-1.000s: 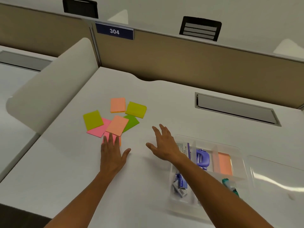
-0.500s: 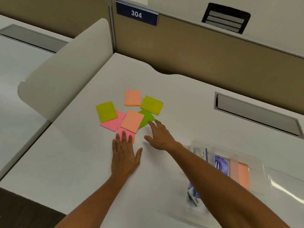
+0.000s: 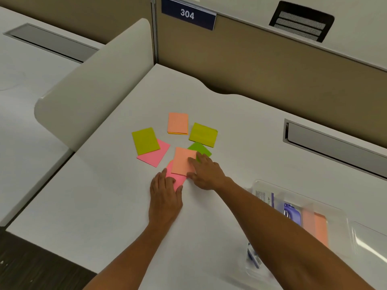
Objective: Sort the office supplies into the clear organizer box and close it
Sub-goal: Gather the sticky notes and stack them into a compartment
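Observation:
Several sticky-note pads lie scattered on the white desk. My right hand (image 3: 206, 173) grips the right edge of an orange pad (image 3: 182, 161), thumb below and fingers on top. That pad overlaps a pink pad (image 3: 178, 179), on which my left hand (image 3: 165, 195) rests flat with its fingertips. A green pad (image 3: 199, 149) peeks out behind my right hand. Further back lie a yellow pad (image 3: 145, 140) over another pink pad (image 3: 156, 154), a second orange pad (image 3: 178, 123) and a yellow-green pad (image 3: 203, 135). The clear organizer box (image 3: 339, 218) stands open at the right, partly hidden by my right forearm.
Inside the box I see a purple item (image 3: 291, 213) and an orange pad (image 3: 319, 229). A curved white divider (image 3: 94, 80) bounds the desk on the left, a tan partition (image 3: 272, 65) at the back. A grey cable slot (image 3: 335, 147) is set into the desk.
My right hand has reached left and forward from the box area and closed on the orange pad. The left hand has slid forward onto the pink pad. The view has shifted closer.

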A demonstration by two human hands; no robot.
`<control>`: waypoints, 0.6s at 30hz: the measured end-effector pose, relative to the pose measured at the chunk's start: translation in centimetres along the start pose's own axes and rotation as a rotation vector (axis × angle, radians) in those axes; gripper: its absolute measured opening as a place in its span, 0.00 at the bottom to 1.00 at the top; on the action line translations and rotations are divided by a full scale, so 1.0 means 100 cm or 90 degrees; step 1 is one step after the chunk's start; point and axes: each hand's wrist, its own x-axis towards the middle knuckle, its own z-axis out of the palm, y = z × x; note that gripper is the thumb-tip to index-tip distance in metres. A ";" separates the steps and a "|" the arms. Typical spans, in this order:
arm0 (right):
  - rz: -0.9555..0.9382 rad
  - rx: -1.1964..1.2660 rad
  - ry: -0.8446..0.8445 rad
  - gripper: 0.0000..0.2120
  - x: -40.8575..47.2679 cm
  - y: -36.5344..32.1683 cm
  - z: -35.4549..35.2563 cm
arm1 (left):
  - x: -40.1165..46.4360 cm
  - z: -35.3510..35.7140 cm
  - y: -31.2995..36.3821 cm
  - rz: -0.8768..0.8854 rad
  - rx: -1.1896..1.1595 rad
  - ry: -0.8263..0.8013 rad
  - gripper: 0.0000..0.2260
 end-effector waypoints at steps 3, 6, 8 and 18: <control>0.031 0.009 0.015 0.28 -0.009 0.003 0.001 | -0.001 -0.004 0.002 -0.017 0.014 -0.008 0.17; 0.064 0.014 0.033 0.26 -0.021 0.005 0.003 | 0.001 -0.009 0.004 -0.034 0.011 -0.025 0.19; 0.072 0.016 0.040 0.26 -0.030 0.005 0.006 | 0.005 -0.015 0.005 -0.101 -0.039 -0.045 0.22; 0.086 0.046 0.139 0.29 -0.079 0.001 0.047 | 0.012 -0.046 0.008 -0.242 -0.156 -0.163 0.44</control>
